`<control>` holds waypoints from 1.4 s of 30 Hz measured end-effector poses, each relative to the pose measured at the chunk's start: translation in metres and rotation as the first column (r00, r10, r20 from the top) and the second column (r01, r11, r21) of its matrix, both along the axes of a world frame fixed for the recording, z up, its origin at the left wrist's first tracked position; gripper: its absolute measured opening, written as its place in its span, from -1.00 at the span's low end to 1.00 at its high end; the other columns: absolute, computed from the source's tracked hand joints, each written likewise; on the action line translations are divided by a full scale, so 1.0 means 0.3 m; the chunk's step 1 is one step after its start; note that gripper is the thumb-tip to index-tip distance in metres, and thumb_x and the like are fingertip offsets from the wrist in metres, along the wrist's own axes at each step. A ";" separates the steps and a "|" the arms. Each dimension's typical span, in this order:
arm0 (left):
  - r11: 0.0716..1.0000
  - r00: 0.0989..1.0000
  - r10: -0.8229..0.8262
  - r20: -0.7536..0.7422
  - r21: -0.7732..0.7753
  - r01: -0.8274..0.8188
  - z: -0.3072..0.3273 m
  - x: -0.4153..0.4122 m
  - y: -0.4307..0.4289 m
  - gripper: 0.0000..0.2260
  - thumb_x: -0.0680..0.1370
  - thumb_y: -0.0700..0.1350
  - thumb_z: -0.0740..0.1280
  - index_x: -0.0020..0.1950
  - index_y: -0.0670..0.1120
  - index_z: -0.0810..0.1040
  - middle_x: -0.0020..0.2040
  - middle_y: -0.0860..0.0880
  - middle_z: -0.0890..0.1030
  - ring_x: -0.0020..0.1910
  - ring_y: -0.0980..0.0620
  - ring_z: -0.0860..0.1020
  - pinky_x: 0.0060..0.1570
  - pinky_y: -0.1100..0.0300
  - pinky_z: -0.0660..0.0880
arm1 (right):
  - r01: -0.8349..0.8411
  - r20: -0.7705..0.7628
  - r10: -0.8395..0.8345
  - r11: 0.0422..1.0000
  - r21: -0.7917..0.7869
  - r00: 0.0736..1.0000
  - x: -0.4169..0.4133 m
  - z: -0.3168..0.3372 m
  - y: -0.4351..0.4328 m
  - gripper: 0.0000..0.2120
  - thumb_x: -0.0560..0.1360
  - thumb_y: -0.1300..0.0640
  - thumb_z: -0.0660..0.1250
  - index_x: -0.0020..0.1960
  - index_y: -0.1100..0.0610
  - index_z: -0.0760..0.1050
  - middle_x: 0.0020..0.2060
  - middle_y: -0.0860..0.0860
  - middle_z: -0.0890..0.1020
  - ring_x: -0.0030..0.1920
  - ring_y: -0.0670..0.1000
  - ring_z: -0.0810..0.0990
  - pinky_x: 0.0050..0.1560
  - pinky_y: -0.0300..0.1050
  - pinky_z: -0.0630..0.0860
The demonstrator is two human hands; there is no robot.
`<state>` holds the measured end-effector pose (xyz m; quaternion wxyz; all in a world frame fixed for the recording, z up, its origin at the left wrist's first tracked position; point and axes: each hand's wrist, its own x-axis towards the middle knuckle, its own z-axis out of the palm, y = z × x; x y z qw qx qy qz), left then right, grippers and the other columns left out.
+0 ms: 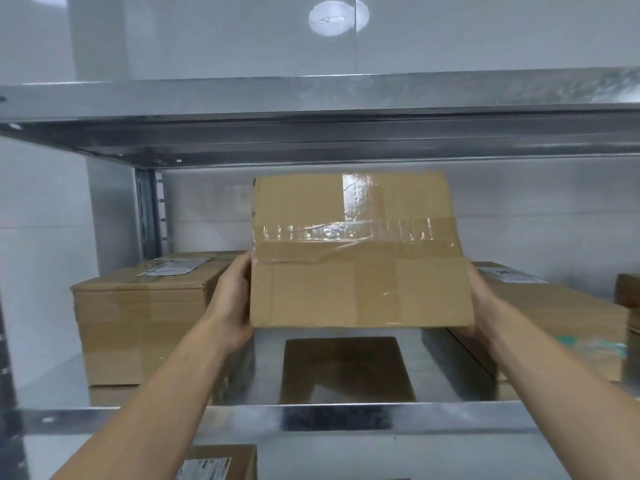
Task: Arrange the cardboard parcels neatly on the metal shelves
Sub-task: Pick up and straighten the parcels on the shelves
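Box point(360, 251) in the air above the shelf point(242, 415), over its middle, taped face toward the camera and tilted slightly. It does not touch the shelf; its dark reflection shows on the bare metal beneath.

Left hand point(232, 299) clamps the box's left side, thumb along the front edge, fingers wrapped round behind. Right hand point(485, 303) is on the box's right lower corner. Only its wrist and heel show, so I cannot tell how its fingers lie.

Already on the shelf:
- left box point(138, 323) toward the left end, label on top, squared to the front edge
- right box point(554, 323) toward the right end, also labelled, set at a slight angle
- far box point(628, 292) at the right end, mostly cut off by the frame

The gap between left box and right box looks wide enough for the held one.

Low box point(214, 462) sits on the level under the shelf, only its labelled top visible.

Judgement: task well under way. Three parcels are placed on this level and a fourth is about to go down. Left to do: lower the box into the gap, square it with its neighbours, perhaps straighten right box. Whether more parcels wait out of view, cannot say.
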<state>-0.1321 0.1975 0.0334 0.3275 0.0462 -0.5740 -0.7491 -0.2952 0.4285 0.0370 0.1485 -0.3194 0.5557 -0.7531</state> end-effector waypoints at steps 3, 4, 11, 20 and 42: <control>0.998 0.999 -0.034 0.033 0.048 0.033 0.000 0.006 0.027 -0.56 0.65 0.06 0.16 -0.17 -0.07 0.76 -0.12 -0.12 0.74 -0.24 -0.06 0.72 -0.36 0.18 0.62 | 0.070 0.044 -0.070 0.997 -0.013 0.997 0.013 0.012 -0.003 -0.53 0.69 0.12 0.12 -0.40 0.06 0.43 -0.58 -0.06 0.49 -0.61 -0.10 0.47 -0.57 -0.34 0.42; 0.998 0.999 -0.032 0.031 0.061 0.031 -0.002 0.003 0.029 -0.55 0.64 0.06 0.18 -0.22 -0.06 0.77 -0.13 -0.12 0.74 -0.24 -0.06 0.72 -0.33 0.16 0.62 | 0.095 0.068 -0.093 0.995 -0.031 0.993 0.018 0.016 -0.008 -0.51 0.69 0.12 0.12 -0.42 0.06 0.40 -0.59 -0.06 0.47 -0.62 -0.10 0.45 -0.57 -0.36 0.39; 0.997 0.999 0.029 0.028 0.071 -0.031 0.006 0.013 0.046 -0.61 0.66 0.07 0.18 -0.19 -0.05 0.68 -0.24 -0.06 0.73 -0.34 -0.03 0.70 -0.22 0.08 0.55 | 0.132 0.230 -0.121 0.991 -0.031 0.966 0.009 0.001 -0.020 -0.65 0.63 0.00 0.15 -0.31 0.02 0.44 -0.45 -0.01 0.56 -0.46 0.02 0.56 -0.29 -0.13 0.54; 0.997 0.997 0.049 0.062 0.054 -0.053 -0.014 0.003 0.033 -0.64 0.65 0.08 0.18 -0.17 -0.05 0.63 -0.24 -0.06 0.71 -0.33 -0.02 0.69 -0.16 0.06 0.54 | 0.053 0.226 -0.045 0.998 -0.028 0.973 0.014 -0.021 -0.029 -0.47 0.63 -0.01 0.23 -0.49 0.03 0.59 -0.44 -0.03 0.60 -0.47 -0.02 0.60 -0.37 -0.15 0.54; 1.000 0.992 0.022 0.123 0.013 -0.024 -0.043 -0.028 -0.055 -0.57 0.65 0.10 0.19 -0.26 -0.05 0.70 -0.21 -0.08 0.72 -0.18 -0.09 0.67 0.05 -0.01 0.56 | 0.055 0.155 -0.078 0.987 0.148 0.985 -0.042 -0.050 0.012 -0.70 0.59 -0.05 0.29 -0.20 0.05 0.67 -0.12 0.12 0.66 -0.05 0.18 0.63 0.15 0.10 0.51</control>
